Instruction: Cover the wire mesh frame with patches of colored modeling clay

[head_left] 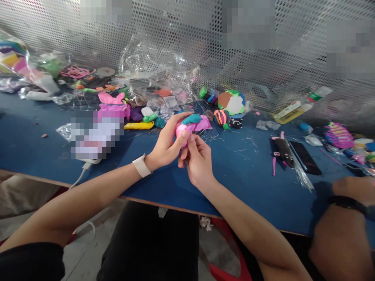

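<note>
My left hand (164,147) is wrapped round a modelling clay piece (191,123), pink and purple with a teal strip on top. Its thumb presses the near side of the clay. My right hand (200,162) is closed, thumb and forefinger pinched against the lower edge of the same piece; whether a small bit sits in that pinch is hidden. Both hands are just above the blue table (164,185). Behind them lie a yellow utility knife (139,125), a teal clay lump (159,122) and a striped clay ball (221,117).
A phone (98,136) with a cable lies left. Thin wires (241,151) are scattered right of my hands, near a black clay figure (283,151) and a dark phone (305,157). Crumpled plastic (158,66) lines the mesh wall. Another person's arm (341,238) is at the right.
</note>
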A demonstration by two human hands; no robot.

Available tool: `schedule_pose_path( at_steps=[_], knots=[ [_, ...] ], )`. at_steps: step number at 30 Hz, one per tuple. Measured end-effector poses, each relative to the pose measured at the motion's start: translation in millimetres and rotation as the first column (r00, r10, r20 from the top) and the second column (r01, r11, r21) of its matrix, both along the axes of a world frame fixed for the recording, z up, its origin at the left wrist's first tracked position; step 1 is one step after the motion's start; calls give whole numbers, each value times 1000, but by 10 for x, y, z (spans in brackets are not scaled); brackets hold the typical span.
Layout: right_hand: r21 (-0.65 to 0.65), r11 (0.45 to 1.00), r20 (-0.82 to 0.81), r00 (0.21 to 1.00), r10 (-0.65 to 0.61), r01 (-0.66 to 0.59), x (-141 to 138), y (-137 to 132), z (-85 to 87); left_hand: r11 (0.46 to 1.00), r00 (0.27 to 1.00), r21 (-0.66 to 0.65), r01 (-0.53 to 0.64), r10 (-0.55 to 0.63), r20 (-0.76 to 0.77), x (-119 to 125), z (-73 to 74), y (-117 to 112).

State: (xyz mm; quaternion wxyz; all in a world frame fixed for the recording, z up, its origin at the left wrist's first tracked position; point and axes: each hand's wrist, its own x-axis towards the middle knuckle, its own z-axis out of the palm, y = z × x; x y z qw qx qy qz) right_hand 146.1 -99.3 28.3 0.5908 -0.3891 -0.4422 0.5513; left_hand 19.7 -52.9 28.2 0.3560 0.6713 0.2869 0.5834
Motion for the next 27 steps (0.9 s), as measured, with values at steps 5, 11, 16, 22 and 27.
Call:
schedule_pose_path(
  at_steps=[5,11,16,22,27],
  knots=[
    [195,978,318,948,4,-69,287,150,105,985,999,166,41,-37,-26,-65,-123,201],
    [188,963,501,862,76,-195,487,260,141,975,989,217,57,-26,-144,-115,-274,360],
    [203,961,497,865,62,-185,479,248,119,981,987,184,58,-29,-156,-94,-272,333],
    [225,963,482,876,22,-148,475,234,136,980,983,175,94,-64,-170,-85,-263,336],
    [287,954,518,852,-78,-87,467,213,141,980,983,159,116,-90,-162,-77,-255,298]
  ],
)
